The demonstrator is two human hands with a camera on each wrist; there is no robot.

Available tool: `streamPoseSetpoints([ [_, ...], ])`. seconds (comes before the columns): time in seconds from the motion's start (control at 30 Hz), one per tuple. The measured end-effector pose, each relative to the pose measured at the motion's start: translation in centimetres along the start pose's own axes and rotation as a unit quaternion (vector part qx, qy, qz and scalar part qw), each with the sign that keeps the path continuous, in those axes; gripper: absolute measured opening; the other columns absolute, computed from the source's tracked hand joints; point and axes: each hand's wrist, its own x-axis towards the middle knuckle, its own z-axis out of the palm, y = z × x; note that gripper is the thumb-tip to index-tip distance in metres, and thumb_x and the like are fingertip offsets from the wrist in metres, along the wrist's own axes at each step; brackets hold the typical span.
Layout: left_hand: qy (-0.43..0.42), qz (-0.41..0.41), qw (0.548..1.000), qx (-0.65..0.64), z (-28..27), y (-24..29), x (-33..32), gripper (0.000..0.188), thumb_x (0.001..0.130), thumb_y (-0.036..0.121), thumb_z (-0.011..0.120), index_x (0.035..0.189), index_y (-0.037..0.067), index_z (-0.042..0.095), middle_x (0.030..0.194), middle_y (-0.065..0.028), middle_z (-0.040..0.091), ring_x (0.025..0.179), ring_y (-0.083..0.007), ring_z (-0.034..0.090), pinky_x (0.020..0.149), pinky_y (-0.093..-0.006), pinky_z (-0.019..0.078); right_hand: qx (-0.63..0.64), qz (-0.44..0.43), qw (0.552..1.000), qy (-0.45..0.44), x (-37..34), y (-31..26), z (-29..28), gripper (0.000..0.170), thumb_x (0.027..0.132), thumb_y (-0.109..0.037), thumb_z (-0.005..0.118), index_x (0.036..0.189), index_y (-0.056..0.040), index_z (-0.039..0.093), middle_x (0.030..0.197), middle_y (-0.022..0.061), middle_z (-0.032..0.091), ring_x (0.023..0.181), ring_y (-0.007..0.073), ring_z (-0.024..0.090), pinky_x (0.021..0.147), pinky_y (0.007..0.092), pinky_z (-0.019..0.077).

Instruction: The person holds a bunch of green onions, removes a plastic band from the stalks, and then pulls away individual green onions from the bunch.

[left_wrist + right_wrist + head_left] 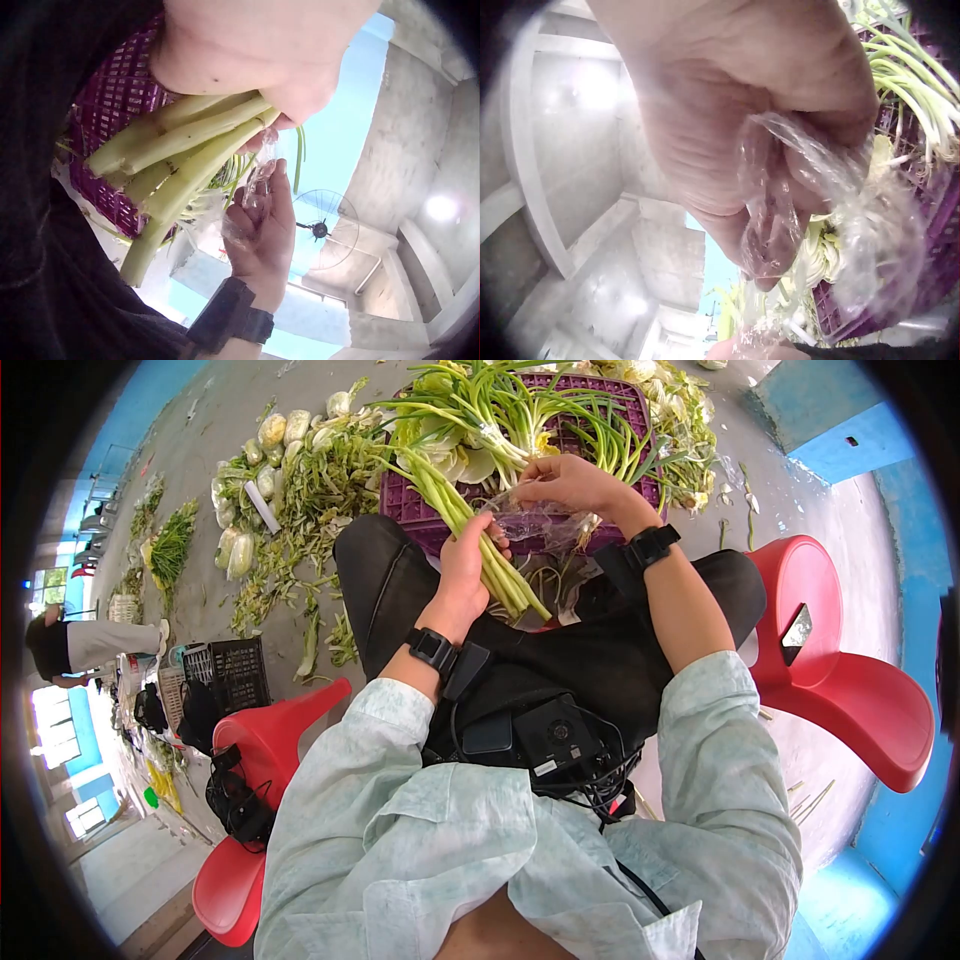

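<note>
A bundle of thick green stalks [478, 540] slants over the person's lap, gripped by the left hand [464, 568]; its cut ends [142, 187] show in the left wrist view. The right hand [578, 490], just right of the stalks, pinches clear plastic film [530, 525] with curled fingers. In the right wrist view the film [769, 202] crosses that hand's palm and trails off to the right. The left hand's fingertips are near the film's other side; whether they hold it cannot be told.
Spring onions [500, 420] and leafy cabbage lie on a purple crate [400, 490] beyond the knees. Trimmed leaves and cabbages [298, 426] cover the floor at the left. Red stools [820, 600] stand on both sides, one bearing a phone [797, 632]. A black crate [240, 672] sits farther left.
</note>
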Motion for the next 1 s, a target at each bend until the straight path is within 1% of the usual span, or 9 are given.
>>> streamPoseSetpoints([
  [0.13, 0.033, 0.010, 0.999, -0.026, 0.0, 0.2, 0.0, 0.017, 0.098, 0.025, 0.065, 0.095, 0.009, 0.060, 0.082, -0.0022, 0.060, 0.073, -0.0151, 0.059, 0.068, -0.0321, 0.0539, 0.008, 0.017, 1.000, -0.001, -1.1, -1.9, 0.1, 0.022, 0.096, -0.027, 0.071, 0.102, -0.0055, 0.069, 0.090, -0.0016, 0.069, 0.081, 0.0043, 0.059, 0.068, 0.0214, 0.0441],
  [0.27, 0.050, -0.016, 0.995, -0.081, -1.3, -0.4, 1.2, 0.016, 0.097, 0.023, 0.067, 0.095, 0.009, 0.060, 0.082, -0.0020, 0.060, 0.072, -0.0150, 0.059, 0.067, -0.0319, 0.0536, 0.052, -0.019, 0.998, -0.031, -0.6, -1.0, 0.3, 0.019, 0.097, -0.026, 0.069, 0.103, -0.0074, 0.068, 0.087, -0.0033, 0.067, 0.077, 0.0033, 0.057, 0.064, 0.0210, 0.0415],
  [0.37, 0.031, -0.027, 0.996, -0.082, -1.8, -0.9, 1.6, 0.017, 0.096, 0.025, 0.070, 0.095, 0.010, 0.060, 0.083, -0.0012, 0.059, 0.072, -0.0148, 0.058, 0.068, -0.0317, 0.0532, 0.076, -0.013, 0.995, -0.064, -1.2, -2.2, 0.9, 0.019, 0.097, -0.026, 0.069, 0.103, -0.0080, 0.068, 0.086, -0.0040, 0.066, 0.076, 0.0029, 0.056, 0.063, 0.0206, 0.0407],
  [0.47, -0.012, -0.003, 0.998, -0.055, -0.3, -0.4, -0.2, 0.020, 0.097, 0.028, 0.071, 0.101, 0.010, 0.063, 0.086, -0.0003, 0.060, 0.073, -0.0139, 0.059, 0.068, -0.0305, 0.0529, 0.099, 0.002, 0.990, -0.104, -2.2, -4.3, 1.3, 0.020, 0.096, -0.026, 0.071, 0.102, -0.0072, 0.068, 0.087, -0.0037, 0.066, 0.077, 0.0033, 0.057, 0.066, 0.0209, 0.0428],
  [0.57, -0.030, -0.018, 0.999, -0.026, -0.6, -0.5, 0.5, 0.024, 0.107, 0.026, 0.054, 0.114, 0.006, 0.064, 0.092, -0.0031, 0.063, 0.079, -0.0148, 0.062, 0.070, -0.0310, 0.0536, 0.077, -0.007, 0.991, -0.105, -1.9, -4.4, 2.0, 0.021, 0.096, -0.025, 0.071, 0.101, -0.0048, 0.068, 0.087, -0.0023, 0.067, 0.078, 0.0045, 0.059, 0.069, 0.0225, 0.0465],
  [0.67, -0.111, -0.002, 0.988, -0.103, 0.7, -0.1, -0.7, 0.026, 0.101, 0.032, 0.066, 0.113, 0.010, 0.066, 0.094, -0.0005, 0.065, 0.084, -0.0123, 0.062, 0.076, -0.0298, 0.0535, 0.029, -0.052, 0.994, -0.093, -0.6, -2.1, 2.7, 0.022, 0.095, -0.024, 0.071, 0.099, -0.0023, 0.069, 0.088, 0.0004, 0.070, 0.079, 0.0068, 0.062, 0.072, 0.0248, 0.0494],
  [0.77, -0.115, -0.047, 0.989, -0.082, -0.6, -0.5, 0.7, 0.032, 0.101, 0.039, 0.064, 0.112, 0.009, 0.064, 0.093, -0.0016, 0.063, 0.084, -0.0136, 0.061, 0.077, -0.0298, 0.0526, -0.006, -0.055, 0.996, -0.072, 0.3, -0.6, 2.9, 0.022, 0.095, -0.022, 0.071, 0.098, -0.0002, 0.069, 0.088, 0.0035, 0.073, 0.079, 0.0097, 0.066, 0.074, 0.0267, 0.0515],
  [0.87, -0.117, -0.042, 0.986, -0.109, -0.8, -0.8, 1.2, 0.037, 0.098, 0.045, 0.068, 0.111, 0.010, 0.065, 0.094, -0.0003, 0.063, 0.088, -0.0128, 0.060, 0.080, -0.0302, 0.0516, -0.005, -0.045, 0.996, -0.071, 0.6, 0.0, 3.0, 0.022, 0.095, -0.021, 0.071, 0.099, 0.0005, 0.069, 0.087, 0.0050, 0.073, 0.077, 0.0113, 0.067, 0.075, 0.0271, 0.0520],
  [1.0, -0.159, -0.054, 0.978, -0.126, -0.4, 0.0, 0.3, 0.040, 0.097, 0.046, 0.069, 0.115, 0.010, 0.063, 0.099, -0.0011, 0.063, 0.094, -0.0146, 0.060, 0.086, -0.0333, 0.0520, -0.035, -0.023, 0.998, -0.048, 0.6, -0.3, 3.0, 0.023, 0.094, -0.023, 0.071, 0.099, 0.0000, 0.070, 0.087, 0.0042, 0.073, 0.077, 0.0109, 0.066, 0.075, 0.0276, 0.0518],
])
